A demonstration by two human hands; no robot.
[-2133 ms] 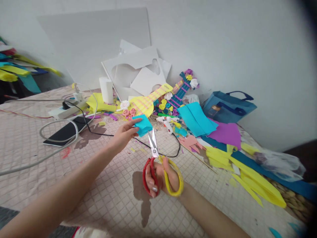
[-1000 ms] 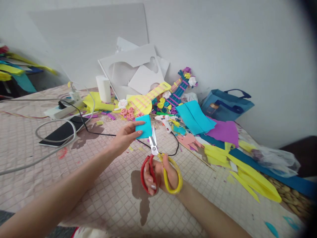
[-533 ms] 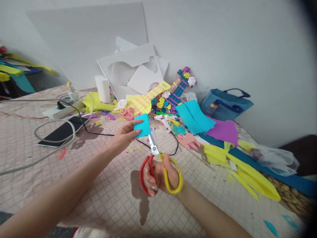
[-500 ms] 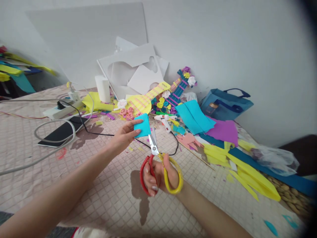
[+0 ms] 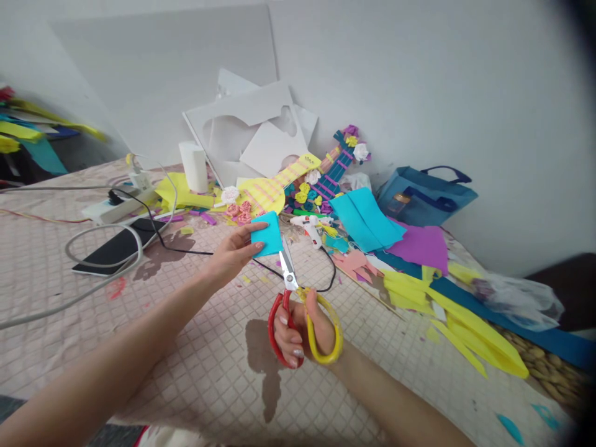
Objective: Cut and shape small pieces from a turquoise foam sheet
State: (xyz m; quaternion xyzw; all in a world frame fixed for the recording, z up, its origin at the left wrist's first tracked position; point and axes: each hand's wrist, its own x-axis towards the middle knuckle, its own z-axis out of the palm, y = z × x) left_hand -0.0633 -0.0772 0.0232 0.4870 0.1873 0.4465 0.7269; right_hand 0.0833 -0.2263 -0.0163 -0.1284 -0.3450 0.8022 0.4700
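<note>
Drawn nearer together since half a second ago, the blades of scissors gripped in the right hand reach the lower-right corner of blue paper, which the left hand pinches from the opposite side, apparently keeping that edge clear.

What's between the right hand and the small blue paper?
In the head view: the scissors, held in the right hand, their parted blades reaching toward the small blue paper. A black cord passes behind them.
</note>
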